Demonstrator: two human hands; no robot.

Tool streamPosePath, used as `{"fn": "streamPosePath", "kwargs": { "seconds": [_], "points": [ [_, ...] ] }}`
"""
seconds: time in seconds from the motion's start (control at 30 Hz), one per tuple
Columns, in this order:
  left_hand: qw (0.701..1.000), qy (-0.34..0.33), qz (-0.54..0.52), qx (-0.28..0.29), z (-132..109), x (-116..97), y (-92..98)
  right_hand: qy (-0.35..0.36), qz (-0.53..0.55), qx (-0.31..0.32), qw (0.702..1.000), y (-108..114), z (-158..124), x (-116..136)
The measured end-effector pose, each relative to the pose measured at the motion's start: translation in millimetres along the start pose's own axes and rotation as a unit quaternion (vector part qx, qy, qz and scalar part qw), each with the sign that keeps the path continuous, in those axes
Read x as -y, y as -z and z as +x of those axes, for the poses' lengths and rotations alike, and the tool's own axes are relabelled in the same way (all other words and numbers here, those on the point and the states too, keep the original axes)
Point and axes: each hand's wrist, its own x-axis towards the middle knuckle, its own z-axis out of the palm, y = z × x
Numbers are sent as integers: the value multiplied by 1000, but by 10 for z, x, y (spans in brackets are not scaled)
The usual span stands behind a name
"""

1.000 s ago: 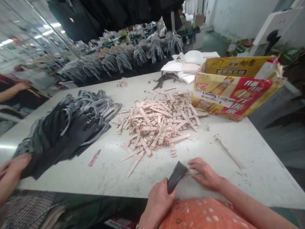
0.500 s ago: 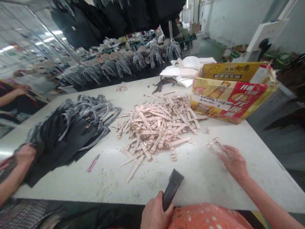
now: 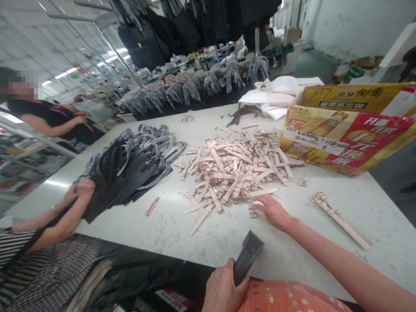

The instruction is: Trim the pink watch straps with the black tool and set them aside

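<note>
My left hand (image 3: 224, 284), near the table's front edge, is wrapped round a black handheld tool (image 3: 248, 253) with a wide, flat end. At the near right side of a heap of pale pink buckled straps (image 3: 234, 167), my right hand (image 3: 273, 211) reaches in with its fingers stretched out. Its fingertips are at a strap with a gold buckle (image 3: 252, 212), and no grip on it shows. Farther right, two pale pink straps (image 3: 341, 221) lie side by side on the table, buckles pointing away from me.
A yellow and red carton (image 3: 347, 138) stands at the back right beside white packets (image 3: 276, 95). Dark pieces with grey handles (image 3: 130, 164) are piled on the left, under a co-worker's hands (image 3: 79, 190). A pink cutter (image 3: 152, 206) lies on the table (image 3: 175, 236).
My right hand has let go of the straps on the right and moved left to the heap. The left hand still holds the black tool. My view has turned left.
</note>
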Motion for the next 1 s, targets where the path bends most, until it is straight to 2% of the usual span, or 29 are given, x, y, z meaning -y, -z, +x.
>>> {"fn": "streamPosePath", "kwargs": {
  "seconds": [0.17,0.3,0.5,0.63,0.87,1.0],
  "points": [
    [1000,16,-3,1,-52,63,-58,24,13,11,1000,-131,236,89],
    [1000,27,-14,-1,-99,100,-87,29,21,17,999,-119,302,58],
    [999,26,-17,11,-156,51,-11,1,28,19,999,-101,320,12],
    [1000,21,-19,4,-134,64,-17,-23,33,25,999,-87,57,30],
    [1000,13,-17,-10,-95,100,-29,-63,81,93,990,-58,-807,180],
    [1000,-8,-7,-19,-48,70,-20,-40,34,91,994,-54,-952,255]
  ]
}}
